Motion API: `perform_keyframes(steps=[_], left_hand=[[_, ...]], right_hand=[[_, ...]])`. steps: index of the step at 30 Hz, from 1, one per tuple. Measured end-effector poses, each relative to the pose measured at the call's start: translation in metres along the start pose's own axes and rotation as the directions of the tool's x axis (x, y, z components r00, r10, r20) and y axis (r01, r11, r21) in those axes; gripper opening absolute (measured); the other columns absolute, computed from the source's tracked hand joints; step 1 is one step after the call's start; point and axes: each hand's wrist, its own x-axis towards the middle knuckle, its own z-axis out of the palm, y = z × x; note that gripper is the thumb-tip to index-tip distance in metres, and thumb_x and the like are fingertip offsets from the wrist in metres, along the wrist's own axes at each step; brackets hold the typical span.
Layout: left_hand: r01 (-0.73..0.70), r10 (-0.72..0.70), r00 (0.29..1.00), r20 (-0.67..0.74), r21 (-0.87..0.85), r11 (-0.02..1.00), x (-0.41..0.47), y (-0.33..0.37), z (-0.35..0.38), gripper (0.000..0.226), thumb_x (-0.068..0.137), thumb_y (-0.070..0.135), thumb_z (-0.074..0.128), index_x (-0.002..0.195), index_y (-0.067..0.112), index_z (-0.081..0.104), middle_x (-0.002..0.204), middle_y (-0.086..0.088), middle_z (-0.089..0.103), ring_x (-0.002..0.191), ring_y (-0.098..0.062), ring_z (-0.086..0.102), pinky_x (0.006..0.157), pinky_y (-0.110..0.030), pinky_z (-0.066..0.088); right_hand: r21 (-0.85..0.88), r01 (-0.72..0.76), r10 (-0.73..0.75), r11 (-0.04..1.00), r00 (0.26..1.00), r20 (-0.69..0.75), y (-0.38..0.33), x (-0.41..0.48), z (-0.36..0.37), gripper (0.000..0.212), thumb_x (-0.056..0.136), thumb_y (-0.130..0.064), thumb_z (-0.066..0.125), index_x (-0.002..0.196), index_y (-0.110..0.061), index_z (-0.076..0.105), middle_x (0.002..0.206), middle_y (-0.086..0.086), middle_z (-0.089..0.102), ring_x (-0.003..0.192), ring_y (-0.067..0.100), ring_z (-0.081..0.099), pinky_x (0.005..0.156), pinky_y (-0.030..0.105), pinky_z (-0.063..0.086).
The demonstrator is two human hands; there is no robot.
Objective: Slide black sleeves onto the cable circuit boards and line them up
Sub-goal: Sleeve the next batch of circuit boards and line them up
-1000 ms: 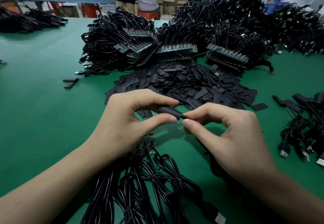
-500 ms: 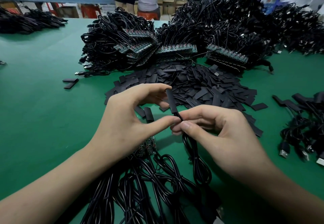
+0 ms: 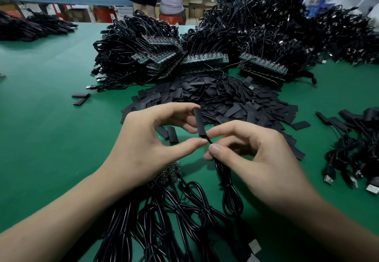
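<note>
So that the board can apparently seat inside, the left hand [image 3: 155,145] grips the sleeve [image 3: 198,122] upright above the table [image 3: 51,138] while the right hand [image 3: 256,159] pinches the cable [image 3: 223,175] just below.

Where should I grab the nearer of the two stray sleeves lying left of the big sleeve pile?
Probably pinch the nearer stray sleeve at its left end, coming from above and across its narrow width. It lies flat on the green mat, and its right end nears the second sleeve, so the left end is freer.
</note>
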Motion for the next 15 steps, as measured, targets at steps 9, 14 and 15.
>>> perform_keyframes(steps=[9, 14, 15], left_hand=[[0.033, -0.176, 0.938, 0.300, 0.427, 0.904, 0.005, -0.006, -0.019, 0.054, 0.078, 0.082, 0.047, 0.080, 0.037, 0.076, 0.075, 0.020, 0.071, 0.072, -0.002, 0.067, 0.069, -0.032, 0.055], [-0.004, -0.233, 0.905, 0.356, 0.555, 0.832, 0.006, -0.002, -0.024, 0.061, 0.070, 0.091, 0.038, 0.073, 0.038, 0.068, 0.068, 0.022, 0.065, 0.068, -0.002, 0.062, 0.065, -0.028, 0.052], [-0.003, -0.237, 0.898, 0.370, 0.545, 0.839, 0.006, -0.001, -0.024, 0.056, 0.071, 0.088, 0.042, 0.074, 0.038, 0.068, 0.070, 0.022, 0.066, 0.070, -0.002, 0.063, 0.067, -0.028, 0.053]], right_hand=[[-0.364, -0.020, -0.112, 0.931, 0.935, -0.338, 0.015, 0.020, -0.065, 0.015, 0.093, -0.022, 0.070, 0.097, -0.034, 0.076, 0.068, -0.013, 0.071, 0.059, 0.004, 0.061, 0.051, 0.010, 0.042], [-0.753, -0.344, -0.115, 0.561, 0.868, -0.482, 0.051, 0.033, -0.131, 0.012, 0.094, -0.027, 0.067, 0.102, -0.030, 0.076, 0.068, -0.010, 0.068, 0.057, 0.021, 0.061, 0.058, 0.034, 0.055], [-0.779, -0.416, -0.051, 0.469, 0.868, -0.494, 0.059, 0.035, -0.142, 0.013, 0.094, -0.028, 0.068, 0.104, -0.027, 0.076, 0.072, -0.004, 0.070, 0.064, 0.026, 0.064, 0.063, 0.037, 0.057]])
